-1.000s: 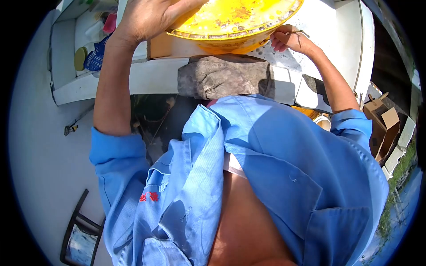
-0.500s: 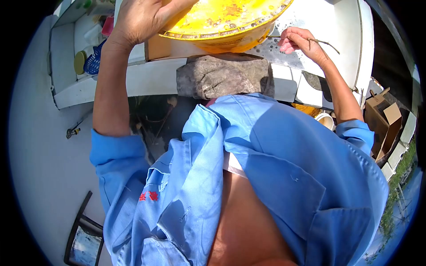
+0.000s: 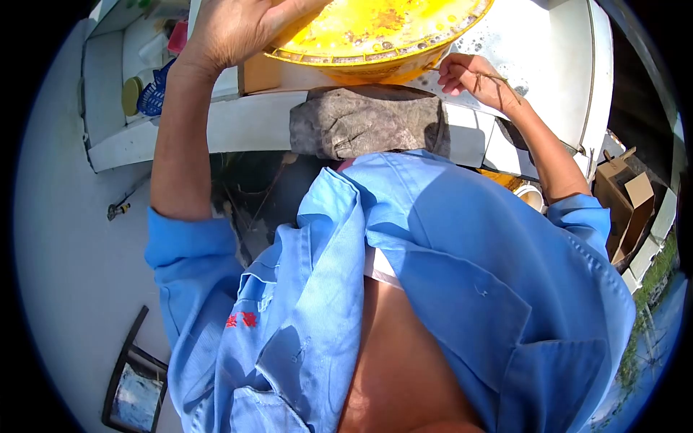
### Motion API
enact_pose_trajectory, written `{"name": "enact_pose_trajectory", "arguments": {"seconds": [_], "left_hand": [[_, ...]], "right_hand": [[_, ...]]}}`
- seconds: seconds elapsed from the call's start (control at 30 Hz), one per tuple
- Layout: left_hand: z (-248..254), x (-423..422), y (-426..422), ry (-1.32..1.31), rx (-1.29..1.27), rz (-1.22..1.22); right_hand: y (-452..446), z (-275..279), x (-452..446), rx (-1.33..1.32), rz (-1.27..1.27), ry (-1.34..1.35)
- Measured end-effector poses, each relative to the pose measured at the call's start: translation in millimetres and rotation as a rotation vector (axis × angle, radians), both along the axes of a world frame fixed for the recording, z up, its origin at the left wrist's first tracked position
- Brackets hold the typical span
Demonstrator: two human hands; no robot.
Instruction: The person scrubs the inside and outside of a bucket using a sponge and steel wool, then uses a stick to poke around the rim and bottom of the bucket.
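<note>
A round yellow plastic tub, blotched with brown stains, sits at the top of the view with its ribbed rim towards me. My left hand holds it at the left, the thumb stretched over its top; the other fingers are partly cut off by the frame edge. Just right of the tub, my right hand has its fingers curled round a thin twig. One end of the twig reaches towards the tub's side beneath the rim. Below the tub, a grey-brown cloth drapes over the white counter edge.
The white sink basin has dark specks near the tub. At the left, a blue plastic basket and a round yellowish lid stand in a white compartment. An open cardboard box and a small tap are lower down.
My right hand has moved left and slightly down, closer to the tub, with the twig in it. The tub has shifted a little to the right; my left hand stays on it.
</note>
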State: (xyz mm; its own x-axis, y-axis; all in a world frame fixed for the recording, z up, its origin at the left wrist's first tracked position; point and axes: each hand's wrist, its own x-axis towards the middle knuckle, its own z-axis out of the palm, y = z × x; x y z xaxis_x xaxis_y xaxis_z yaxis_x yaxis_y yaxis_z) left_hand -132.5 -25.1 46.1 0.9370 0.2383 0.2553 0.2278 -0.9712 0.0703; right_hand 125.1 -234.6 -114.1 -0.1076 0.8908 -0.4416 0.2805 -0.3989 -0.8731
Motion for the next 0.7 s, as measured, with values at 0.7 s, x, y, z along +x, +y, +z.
{"name": "enact_pose_trajectory", "arguments": {"seconds": [0.7], "left_hand": [[-11.1,0.6,4.0,-0.091,0.091,-0.074]], "right_hand": [[15.6,-20.5,-2.8,-0.090,-0.052,-0.036]]}}
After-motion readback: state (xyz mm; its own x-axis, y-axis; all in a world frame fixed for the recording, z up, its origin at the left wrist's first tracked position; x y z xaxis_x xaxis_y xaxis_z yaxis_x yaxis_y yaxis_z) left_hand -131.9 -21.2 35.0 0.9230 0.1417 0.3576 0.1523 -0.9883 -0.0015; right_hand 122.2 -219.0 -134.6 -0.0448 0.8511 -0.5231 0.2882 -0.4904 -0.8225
